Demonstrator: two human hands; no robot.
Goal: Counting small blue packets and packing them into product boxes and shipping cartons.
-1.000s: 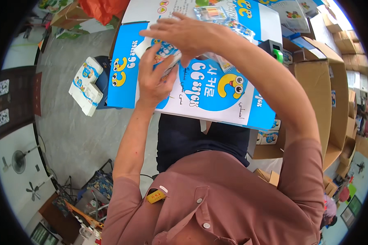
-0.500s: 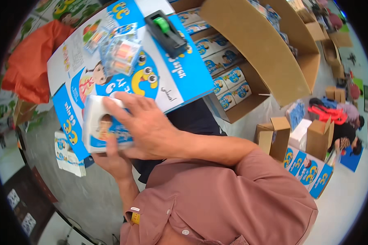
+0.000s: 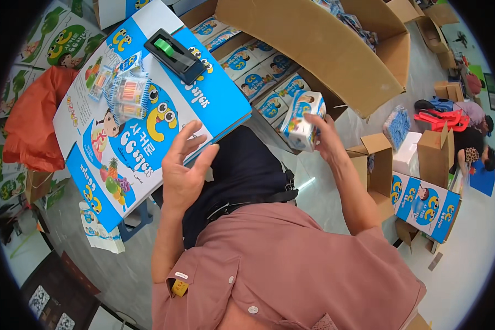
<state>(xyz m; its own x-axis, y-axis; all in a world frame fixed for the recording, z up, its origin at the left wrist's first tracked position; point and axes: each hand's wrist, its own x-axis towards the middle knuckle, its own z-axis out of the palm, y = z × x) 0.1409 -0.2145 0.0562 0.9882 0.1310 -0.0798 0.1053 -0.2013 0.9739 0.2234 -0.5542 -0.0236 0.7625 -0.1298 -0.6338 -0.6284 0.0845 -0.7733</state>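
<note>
My right hand (image 3: 327, 144) grips a small white and blue printed box (image 3: 301, 120) and holds it over the big open cardboard carton (image 3: 335, 49), where several like boxes (image 3: 258, 71) lie packed in rows. My left hand (image 3: 182, 170) is open with fingers spread, hovering at the near edge of a large blue and white printed carton (image 3: 143, 126) that lies flat in front of me. On that carton sit a black tape dispenser with green tape (image 3: 176, 55) and a few small clear packets (image 3: 124, 93).
An orange bag (image 3: 30, 126) lies at the left. A flat printed pack (image 3: 96, 231) is on the floor below the carton. More cardboard boxes (image 3: 429, 159) and a blue printed carton (image 3: 426, 206) stand at the right, where a person (image 3: 470, 137) crouches.
My right hand has carried the small box from the flat carton over to the right, above the open carton. My left hand let go and opened. The view swung right.
</note>
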